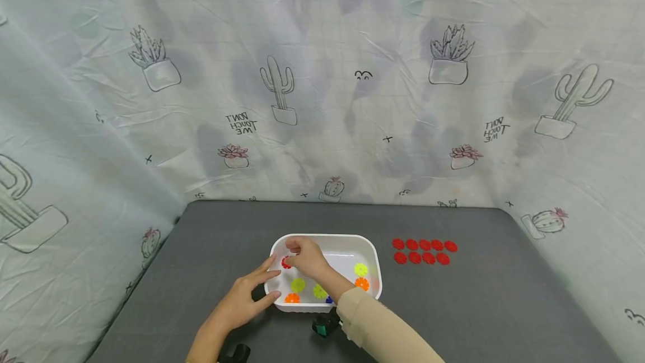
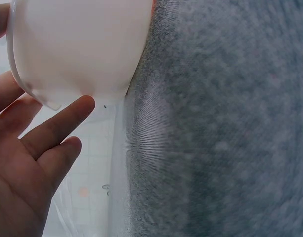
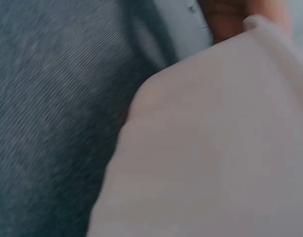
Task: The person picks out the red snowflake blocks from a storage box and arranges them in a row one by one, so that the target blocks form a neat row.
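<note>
A white tray [image 1: 347, 245] stands on the grey table with several round, fruit-slice-like discs inside. My left hand [image 1: 244, 299] rests against the tray's left side with its fingers spread. In the left wrist view, fingers [image 2: 57, 126] of that hand lie at the rim of the tray [image 2: 82, 49]. Over the tray's left part reaches my right hand [image 1: 309, 260], its thumb at the edge of a red disc [image 1: 285, 263]; thumb and forefinger look apart. A sleeve [image 3: 205, 148] covers most of the right wrist view.
Inside the tray are yellow-green discs [image 1: 298, 285], orange discs [image 1: 361, 283] and a partly hidden blue piece [image 1: 329, 299]. Right of the tray, several red discs [image 1: 425, 245] lie in two rows on the table [image 1: 484, 296]. A cactus-patterned cloth [image 1: 373, 105] hangs behind the table.
</note>
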### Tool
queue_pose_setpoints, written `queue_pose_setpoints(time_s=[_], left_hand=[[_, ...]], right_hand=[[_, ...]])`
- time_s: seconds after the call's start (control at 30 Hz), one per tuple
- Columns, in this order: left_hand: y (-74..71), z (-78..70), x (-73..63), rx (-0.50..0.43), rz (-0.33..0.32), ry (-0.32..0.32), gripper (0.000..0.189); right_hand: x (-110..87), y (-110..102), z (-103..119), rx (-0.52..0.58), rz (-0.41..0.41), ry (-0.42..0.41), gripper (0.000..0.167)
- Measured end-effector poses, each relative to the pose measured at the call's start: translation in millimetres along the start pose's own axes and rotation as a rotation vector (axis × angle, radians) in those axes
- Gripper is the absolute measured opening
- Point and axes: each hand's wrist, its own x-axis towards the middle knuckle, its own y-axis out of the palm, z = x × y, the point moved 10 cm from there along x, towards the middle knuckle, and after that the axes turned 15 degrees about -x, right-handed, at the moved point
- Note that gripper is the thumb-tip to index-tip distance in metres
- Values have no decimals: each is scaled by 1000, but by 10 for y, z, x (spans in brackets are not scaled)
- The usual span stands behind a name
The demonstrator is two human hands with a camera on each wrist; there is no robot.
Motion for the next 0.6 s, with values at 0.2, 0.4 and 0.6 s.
queue_pose_setpoints(time_s=[0.2,0.4,0.6], left_hand=[[-3,-18,13,9,-4,15,42],[-11,-41,23,21,-9,38,42],[-8,-23,8,30,-14,39,42]], right_hand=[[54,96,-134,-40,9,52,37],[99,172,-229,-97,-1,63,34],[107,219,-218,-167,-17,15,32]])
